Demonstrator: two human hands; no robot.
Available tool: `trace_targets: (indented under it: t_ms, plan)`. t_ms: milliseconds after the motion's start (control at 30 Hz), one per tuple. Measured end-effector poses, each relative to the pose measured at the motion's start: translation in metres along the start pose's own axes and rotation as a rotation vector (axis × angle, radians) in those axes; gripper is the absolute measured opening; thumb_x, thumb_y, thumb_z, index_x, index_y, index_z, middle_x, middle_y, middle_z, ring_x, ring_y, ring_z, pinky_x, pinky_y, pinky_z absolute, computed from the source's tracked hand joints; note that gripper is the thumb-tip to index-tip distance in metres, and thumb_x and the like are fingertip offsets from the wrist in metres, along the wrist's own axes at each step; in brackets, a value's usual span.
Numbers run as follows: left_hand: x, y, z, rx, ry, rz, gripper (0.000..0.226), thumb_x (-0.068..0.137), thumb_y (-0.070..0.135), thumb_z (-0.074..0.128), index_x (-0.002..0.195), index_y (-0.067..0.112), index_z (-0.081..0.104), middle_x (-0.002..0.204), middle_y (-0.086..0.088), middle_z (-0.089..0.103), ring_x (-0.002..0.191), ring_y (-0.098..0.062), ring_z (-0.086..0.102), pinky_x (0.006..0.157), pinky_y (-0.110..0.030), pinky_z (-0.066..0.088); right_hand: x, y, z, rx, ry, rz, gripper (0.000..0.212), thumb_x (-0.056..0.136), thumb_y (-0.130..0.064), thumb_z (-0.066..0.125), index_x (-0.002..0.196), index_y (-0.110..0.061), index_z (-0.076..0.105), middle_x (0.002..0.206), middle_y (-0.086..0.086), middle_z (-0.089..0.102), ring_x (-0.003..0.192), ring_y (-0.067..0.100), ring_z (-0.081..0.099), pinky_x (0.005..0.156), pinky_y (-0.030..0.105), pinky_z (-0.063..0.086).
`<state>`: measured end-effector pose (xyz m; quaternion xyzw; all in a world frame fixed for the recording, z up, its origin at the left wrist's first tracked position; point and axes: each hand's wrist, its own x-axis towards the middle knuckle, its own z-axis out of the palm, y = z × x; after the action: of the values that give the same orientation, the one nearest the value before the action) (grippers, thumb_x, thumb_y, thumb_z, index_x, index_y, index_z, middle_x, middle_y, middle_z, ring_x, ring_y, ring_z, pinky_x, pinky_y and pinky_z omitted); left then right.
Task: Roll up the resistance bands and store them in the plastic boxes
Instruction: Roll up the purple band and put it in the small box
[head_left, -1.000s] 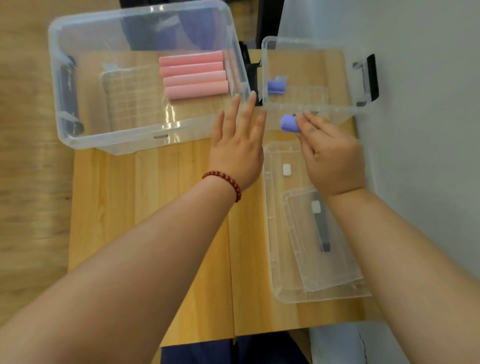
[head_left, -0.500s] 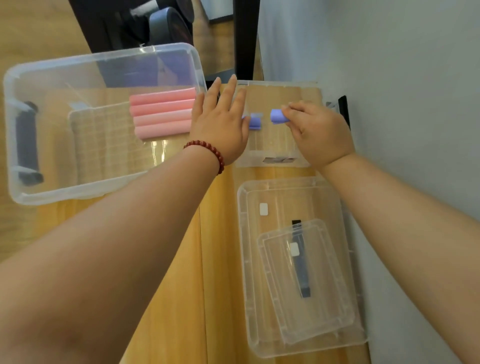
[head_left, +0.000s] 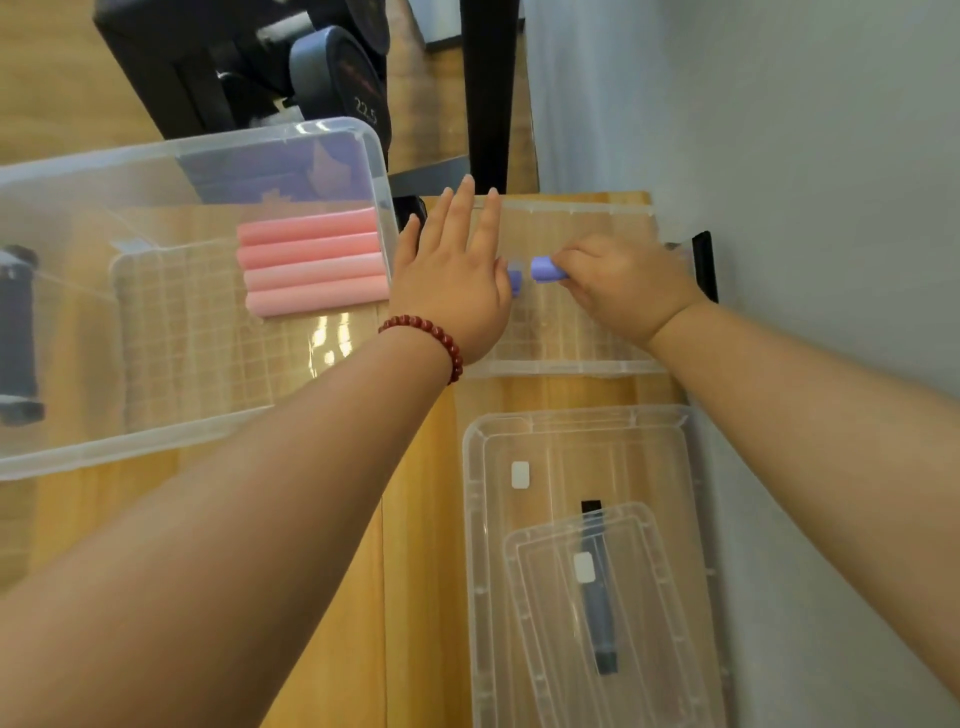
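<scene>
My right hand (head_left: 621, 283) pinches a rolled purple band (head_left: 544, 269) over the small clear box (head_left: 571, 366) at the table's far right. A second purple roll (head_left: 515, 281) peeks out beside my left hand (head_left: 452, 270), which is flat with straight fingers over the box's left edge. Several pink rolled bands (head_left: 311, 262) lie side by side in the large clear box (head_left: 208, 156) on the left.
Two clear lids (head_left: 576, 571) lie stacked on the wooden table (head_left: 415, 519) near me at the right. A grey wall runs along the right side. Dark gym weights (head_left: 337, 83) and a black post stand beyond the table.
Both hands have moved forward over the small box. The right hand carried the purple roll from its near rim into the box, close to the other purple roll.
</scene>
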<state>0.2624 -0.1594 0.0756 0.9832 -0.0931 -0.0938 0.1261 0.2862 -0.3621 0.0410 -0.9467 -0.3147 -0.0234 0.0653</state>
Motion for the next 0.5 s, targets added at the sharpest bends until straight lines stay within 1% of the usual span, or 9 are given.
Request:
trace_targets:
  t_ms: [67, 167, 233, 300, 333, 367, 433, 467, 500]
  plan:
    - [0.000, 0.000, 0.000, -0.021, 0.008, -0.006, 0.058, 0.104, 0.033, 0.023, 0.157, 0.021, 0.001, 0.165, -0.003, -0.003, 0.152, -0.021, -0.003, 0.122, -0.040, -0.002, 0.004, -0.001, 0.002, -0.028, -0.136, -0.016, 0.024, 0.068, 0.006, 0.082, 0.084, 0.000, 0.065, 0.072, 0.018, 0.062, 0.049, 0.032, 0.056, 0.042, 0.032, 0.048]
    - [0.000, 0.000, 0.001, -0.026, 0.025, -0.004, 0.058, 0.104, 0.030, 0.025, 0.157, 0.022, 0.002, 0.165, -0.002, -0.001, 0.152, -0.020, -0.001, 0.122, -0.040, -0.002, 0.012, -0.003, 0.006, -0.037, -0.208, -0.026, 0.036, 0.051, 0.007, 0.089, 0.076, -0.001, 0.064, 0.064, 0.015, 0.059, 0.038, 0.021, 0.039, 0.043, 0.016, 0.021]
    - [0.000, -0.001, 0.001, -0.032, 0.033, -0.012, 0.058, 0.104, 0.030, 0.025, 0.157, 0.022, 0.003, 0.165, -0.002, 0.000, 0.151, -0.020, 0.000, 0.121, -0.040, -0.003, 0.015, -0.009, 0.001, -0.065, -0.314, 0.008, 0.030, 0.063, 0.009, 0.082, 0.087, 0.002, 0.065, 0.078, 0.018, 0.062, 0.048, 0.020, 0.031, 0.045, 0.017, 0.012]
    - [0.000, -0.001, 0.001, -0.031, 0.039, -0.015, 0.058, 0.103, 0.029, 0.026, 0.157, 0.022, 0.003, 0.165, -0.002, 0.000, 0.151, -0.020, 0.001, 0.122, -0.040, -0.002, 0.018, -0.011, -0.002, -0.135, -0.433, 0.056, 0.026, 0.088, 0.004, 0.061, 0.114, 0.002, 0.059, 0.108, 0.020, 0.059, 0.065, 0.023, 0.035, 0.050, 0.030, 0.023]
    - [0.000, -0.001, 0.001, -0.029, 0.038, -0.016, 0.058, 0.103, 0.029, 0.026, 0.157, 0.022, 0.004, 0.165, -0.002, 0.001, 0.151, -0.020, 0.001, 0.122, -0.040, -0.002, 0.017, -0.010, -0.001, -0.156, -0.454, 0.068, 0.029, 0.093, 0.002, 0.055, 0.121, 0.001, 0.055, 0.115, 0.019, 0.056, 0.069, 0.025, 0.036, 0.056, 0.033, 0.027]
    - [0.000, -0.001, 0.001, -0.028, 0.040, -0.017, 0.059, 0.103, 0.029, 0.027, 0.157, 0.022, 0.004, 0.165, -0.002, 0.001, 0.151, -0.020, 0.002, 0.122, -0.040, -0.002, 0.019, -0.012, -0.002, -0.158, -0.495, 0.080, 0.029, 0.092, 0.002, 0.056, 0.121, 0.001, 0.055, 0.114, 0.019, 0.057, 0.069, 0.025, 0.037, 0.055, 0.033, 0.027]
    - [0.000, -0.001, 0.002, -0.025, 0.047, -0.017, 0.059, 0.103, 0.029, 0.027, 0.157, 0.022, 0.005, 0.165, -0.003, 0.002, 0.151, -0.020, 0.002, 0.122, -0.040, -0.002, 0.021, -0.016, -0.003, -0.159, -0.483, 0.080, 0.029, 0.078, 0.008, 0.070, 0.105, 0.004, 0.062, 0.096, 0.021, 0.062, 0.056, 0.026, 0.040, 0.045, 0.024, 0.014]
    - [0.000, -0.001, 0.002, -0.026, 0.046, -0.016, 0.059, 0.103, 0.028, 0.027, 0.157, 0.022, 0.005, 0.165, -0.003, 0.001, 0.151, -0.020, 0.002, 0.121, -0.040, -0.002, 0.023, -0.014, -0.003, -0.193, -0.445, 0.050, 0.029, 0.076, 0.008, 0.071, 0.104, 0.004, 0.063, 0.094, 0.020, 0.063, 0.055, 0.027, 0.045, 0.045, 0.022, 0.011]
    - [0.000, -0.001, 0.002, -0.029, 0.044, -0.016, 0.059, 0.103, 0.029, 0.027, 0.157, 0.022, 0.005, 0.165, -0.003, 0.001, 0.151, -0.020, 0.001, 0.121, -0.040, -0.003, 0.025, -0.014, -0.001, -0.210, -0.466, 0.059, 0.029, 0.082, 0.005, 0.067, 0.110, 0.003, 0.060, 0.101, 0.020, 0.062, 0.064, 0.029, 0.052, 0.046, 0.025, 0.016]
